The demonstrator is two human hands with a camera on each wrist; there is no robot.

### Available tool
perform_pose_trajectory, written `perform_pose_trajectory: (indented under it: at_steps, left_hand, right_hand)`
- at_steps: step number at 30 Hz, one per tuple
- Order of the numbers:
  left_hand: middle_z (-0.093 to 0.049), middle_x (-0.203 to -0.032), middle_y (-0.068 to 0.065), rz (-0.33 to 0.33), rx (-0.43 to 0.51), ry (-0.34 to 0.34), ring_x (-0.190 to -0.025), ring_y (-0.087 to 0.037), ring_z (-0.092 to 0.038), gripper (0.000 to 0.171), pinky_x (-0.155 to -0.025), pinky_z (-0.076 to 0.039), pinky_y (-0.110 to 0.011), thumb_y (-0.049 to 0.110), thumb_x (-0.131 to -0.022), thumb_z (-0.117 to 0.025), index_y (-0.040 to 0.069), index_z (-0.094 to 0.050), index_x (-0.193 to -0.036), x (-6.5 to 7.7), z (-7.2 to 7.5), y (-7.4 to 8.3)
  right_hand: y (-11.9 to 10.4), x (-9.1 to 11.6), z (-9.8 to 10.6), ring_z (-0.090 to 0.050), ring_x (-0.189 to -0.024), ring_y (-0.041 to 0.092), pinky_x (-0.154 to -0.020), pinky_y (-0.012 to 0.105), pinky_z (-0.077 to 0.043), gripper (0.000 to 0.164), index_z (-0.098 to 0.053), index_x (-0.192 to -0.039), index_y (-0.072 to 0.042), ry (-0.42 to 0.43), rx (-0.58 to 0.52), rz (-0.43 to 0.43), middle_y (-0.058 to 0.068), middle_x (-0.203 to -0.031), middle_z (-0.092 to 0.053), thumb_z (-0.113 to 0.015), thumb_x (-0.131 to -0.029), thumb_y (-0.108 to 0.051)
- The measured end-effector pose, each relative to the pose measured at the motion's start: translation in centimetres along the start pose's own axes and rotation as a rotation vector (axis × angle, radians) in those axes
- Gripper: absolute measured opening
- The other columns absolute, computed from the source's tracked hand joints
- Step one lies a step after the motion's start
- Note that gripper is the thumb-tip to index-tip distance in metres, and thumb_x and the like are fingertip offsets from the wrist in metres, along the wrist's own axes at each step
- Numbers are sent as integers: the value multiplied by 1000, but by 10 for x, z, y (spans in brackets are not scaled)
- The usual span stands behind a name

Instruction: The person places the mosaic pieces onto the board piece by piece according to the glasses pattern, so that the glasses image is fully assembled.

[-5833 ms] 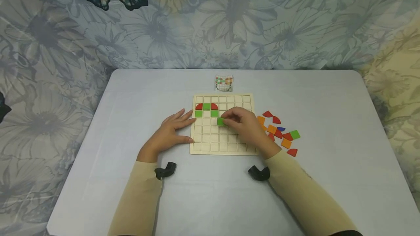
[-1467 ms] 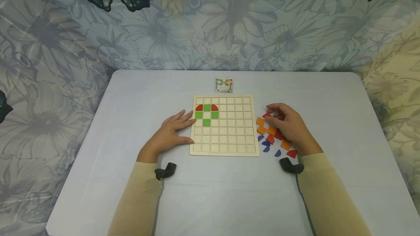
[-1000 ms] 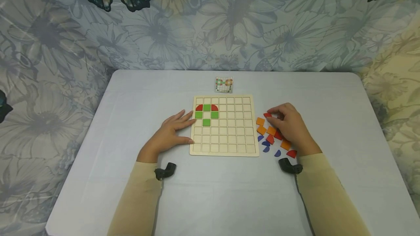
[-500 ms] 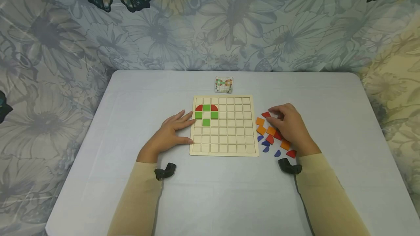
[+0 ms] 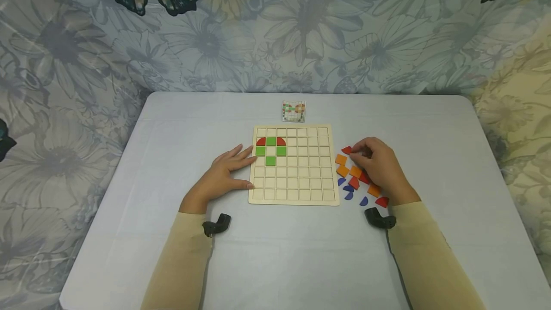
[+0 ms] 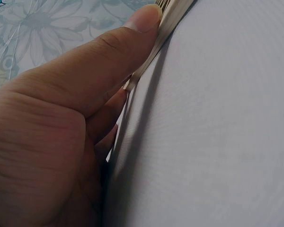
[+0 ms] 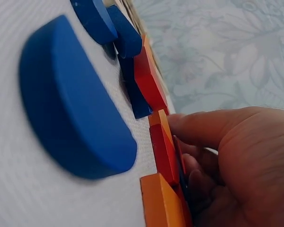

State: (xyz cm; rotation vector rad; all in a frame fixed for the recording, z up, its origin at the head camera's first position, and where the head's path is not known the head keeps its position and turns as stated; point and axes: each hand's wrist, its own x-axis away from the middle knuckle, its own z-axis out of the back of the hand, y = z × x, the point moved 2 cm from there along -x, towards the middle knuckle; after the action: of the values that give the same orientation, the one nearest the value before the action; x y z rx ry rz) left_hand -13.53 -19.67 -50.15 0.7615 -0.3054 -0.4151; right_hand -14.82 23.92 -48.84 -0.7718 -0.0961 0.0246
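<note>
A light wooden grid board (image 5: 303, 183) lies on the table. Set in its upper left cells are two red quarter-circle pieces (image 5: 261, 142) and several green squares (image 5: 270, 161). My left hand (image 5: 219, 174) rests on the table with spread fingers, its fingertips and thumb touching the board's left edge. In the left wrist view the thumb (image 6: 104, 59) presses along that edge. To the right of the board, my right hand (image 5: 379, 164) has curled fingers and pinches the right side of a loose red quarter-circle piece (image 5: 346, 149). In the right wrist view that fingertip contact is hidden behind other pieces.
Below the right hand lie loose orange squares (image 5: 342, 171), more red pieces (image 5: 354, 182) and several blue half-circles (image 5: 364, 201), close to the board's right edge. A small pattern card (image 5: 294, 111) lies behind the board. A patterned cloth (image 5: 301, 27) hangs beyond the table.
The right hand left the board, where the green square it held now sits in a cell, and went to the loose pieces. The red piece at its fingertips shifted slightly left. The left hand stayed put.
</note>
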Motion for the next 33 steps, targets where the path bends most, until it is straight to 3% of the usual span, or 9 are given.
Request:
perform_pose_trajectory:
  at_steps: [5, 25, 30, 33]
  left_hand:
    - [-31, -173, 14, 6, 2, -4, -164, -14, -10, 86, -130, -5, -52, 41, -86, -95, 22, -57, -161, 0, 0, 0]
    - [-31, -173, 14, 6, 2, -9, -164, -15, -10, 87, -131, -4, -51, 41, -86, -95, 22, -56, -161, 0, 0, 1]
    - [-31, -173, 14, 5, 6, -11, -164, -14, -10, 87, -131, -4, -51, 41, -86, -95, 22, -56, -161, 0, 1, 2]
    - [-31, -173, 13, 0, 3, -9, -164, -15, -10, 87, -131, -5, -51, 41, -85, -95, 22, -56, -161, 0, 1, 2]
  right_hand:
    - [0, 0, 0, -52, -105, 34, -88, 45, -49, 38, -69, -138, 2, 16, 21, 15, 17, -121, -57, -76, -105, -15]
    - [-6, -3, -6, -53, -108, 35, -93, 52, -52, 32, -73, -134, -5, -3, 70, 38, 17, -121, -56, -75, -105, -19]
    - [-5, -5, -5, -51, -109, 35, -93, 52, -51, 43, -68, -148, -12, -49, 104, 57, 15, -122, -54, -74, -106, -18]
    - [-4, -9, -3, -50, -105, 33, -88, 49, -48, 41, -70, -147, -12, -102, 107, 110, 14, -118, -53, -70, -107, -16]
